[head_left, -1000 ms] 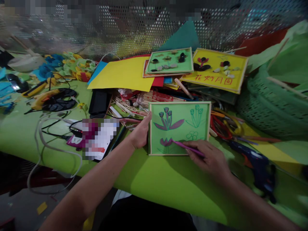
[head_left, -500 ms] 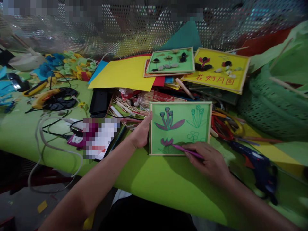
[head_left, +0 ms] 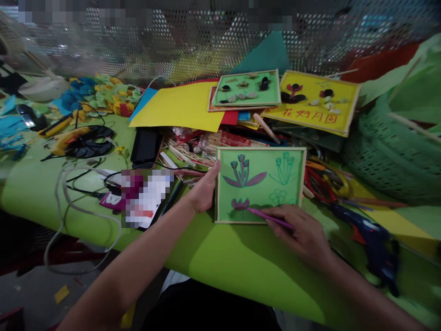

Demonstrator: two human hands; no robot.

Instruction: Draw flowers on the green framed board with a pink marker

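A green framed board (head_left: 272, 184) with drawn and coloured flowers lies near the front of the green table (head_left: 220, 257). My left hand (head_left: 205, 191) rests against the board's left edge, fingers stretched along the frame. My right hand (head_left: 303, 232) is closed on a thin pink pen (head_left: 268, 217), whose tip touches the board just below the purple flower at its lower left.
Behind the board lie a heap of wooden sticks (head_left: 193, 154), a yellow sheet (head_left: 179, 108), a smaller green board (head_left: 250, 89) and a yellow board (head_left: 315, 103). A green basket (head_left: 389, 147) stands right, a dark glue gun (head_left: 372, 241) beside my right arm, cables and a phone (head_left: 144, 197) left.
The pen tip has slid a little down and left along the lower flower. My left hand stays on the frame; the view has shifted slightly.
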